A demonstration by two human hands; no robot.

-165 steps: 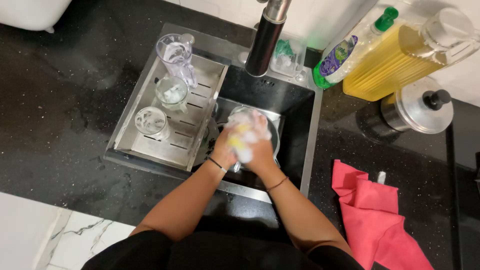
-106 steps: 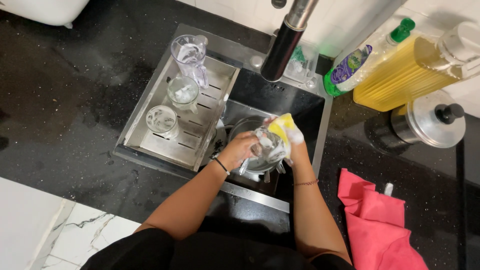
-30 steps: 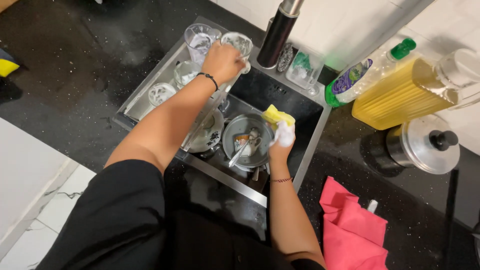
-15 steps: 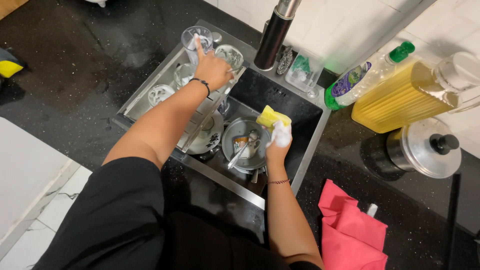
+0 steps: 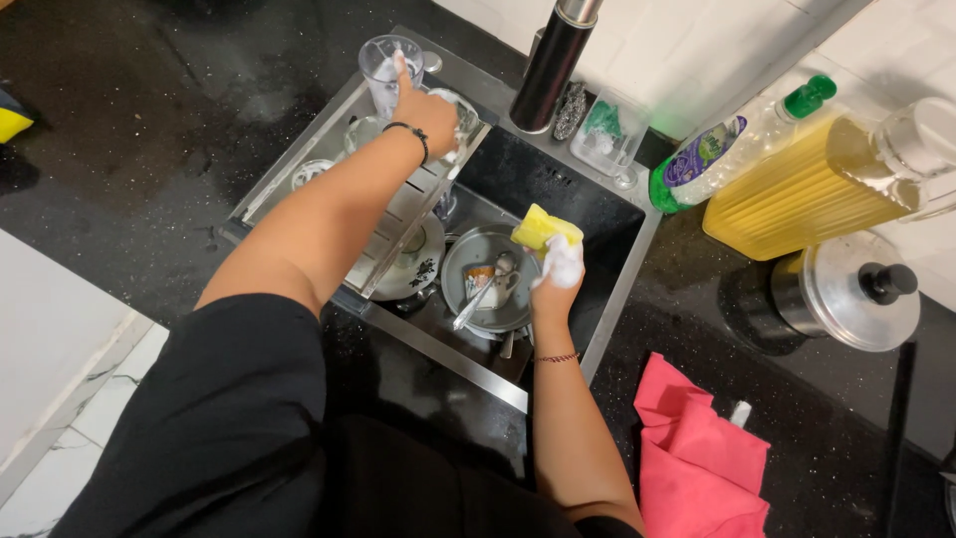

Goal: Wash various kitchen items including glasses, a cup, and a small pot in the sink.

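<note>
Over the sink (image 5: 597, 329), our two hands work well apart. Our left hand (image 5: 426, 118) is stretched far forward over the drain rack (image 5: 299, 184), fingers closed around a clear glass (image 5: 460, 120) at the rack's far corner; the hand is foamy and the glass is mostly hidden behind it, so we cannot tell whether the glass stands on the rack or hangs just above it. Just left of that hand, touching the fingertips, stands a taller clear beaker (image 5: 383, 68), upright. Nearer to us on the rack, under our forearm, lie more glasses (image 5: 314, 171), only partly seen.

Our right hand (image 5: 556, 271) stays close to the body, above the basin, soapy and closed on a yellow sponge (image 5: 543, 227) that sticks out beyond the fingers toward the tap (image 5: 553, 62). Directly left of this hand, and below it, sits a steel plate (image 5: 488, 289) with a small cup and a spoon (image 5: 476, 301); the spoon's long axis runs from the near-left edge up toward the right hand. A patterned plate (image 5: 413, 264) lies half under the rack.

So the glass lies far forward and left of the sponge hand, and the left hand alone has it; the dishes in the basin lie nearer the right. To the right of the right hand, on the dark counter, are a pink cloth (image 5: 697, 458), a steel pot lid (image 5: 851, 294), a yellow bottle (image 5: 807, 194) and a green-capped soap bottle (image 5: 732, 144).
</note>
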